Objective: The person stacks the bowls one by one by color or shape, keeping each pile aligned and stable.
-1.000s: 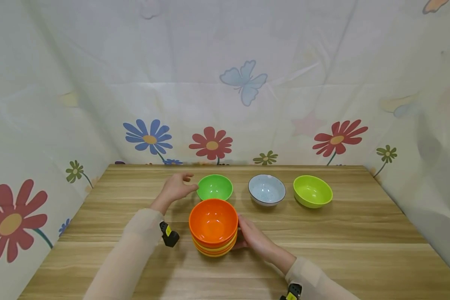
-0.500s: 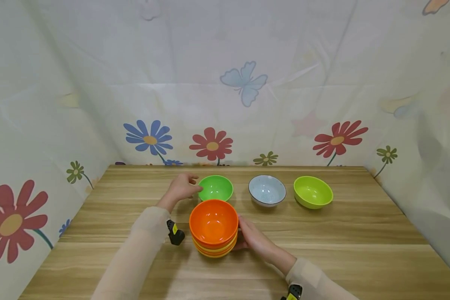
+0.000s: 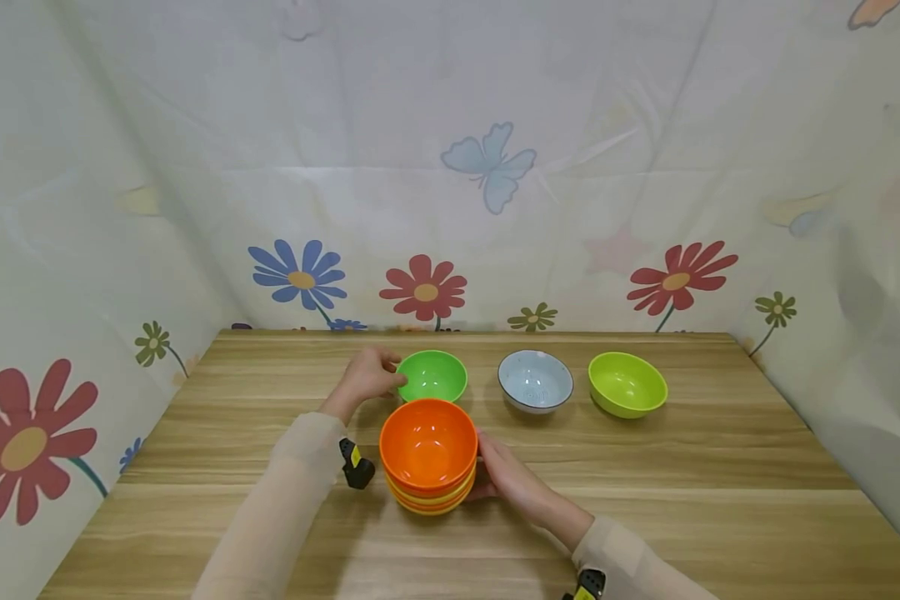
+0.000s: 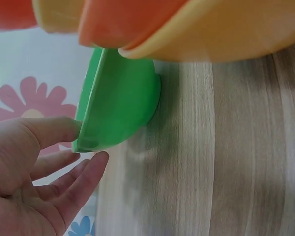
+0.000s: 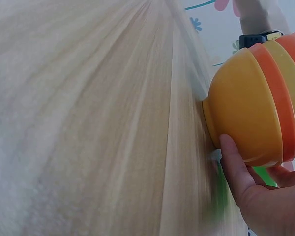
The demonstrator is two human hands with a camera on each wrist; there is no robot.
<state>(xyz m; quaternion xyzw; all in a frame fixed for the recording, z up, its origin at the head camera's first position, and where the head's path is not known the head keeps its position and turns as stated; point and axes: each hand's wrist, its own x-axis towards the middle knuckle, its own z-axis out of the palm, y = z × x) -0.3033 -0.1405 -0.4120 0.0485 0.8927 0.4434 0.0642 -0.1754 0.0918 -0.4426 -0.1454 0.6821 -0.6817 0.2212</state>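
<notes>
At the middle of the table, orange and yellow bowls stand nested in a stack (image 3: 427, 454), an orange one on top. My right hand (image 3: 513, 479) holds the stack from its right side, the thumb low on the bottom yellow bowl (image 5: 246, 108) and the fingers partly hidden behind it. Just behind the stack sits a green bowl (image 3: 433, 375), upright. My left hand (image 3: 367, 379) is at its left edge; in the left wrist view the thumb (image 4: 59, 130) lies on the rim and the fingers reach below, pinching it.
To the right of the green bowl stand a pale blue-grey bowl (image 3: 535, 382) with a dark rim and a lime bowl (image 3: 627, 385). The wooden table (image 3: 682, 475) ends at a flower-printed curtain (image 3: 570, 250) behind and at the sides.
My left hand has moved slightly right, and its thumb and fingers have closed on the green bowl's rim. The right hand and the stack have stayed in place.
</notes>
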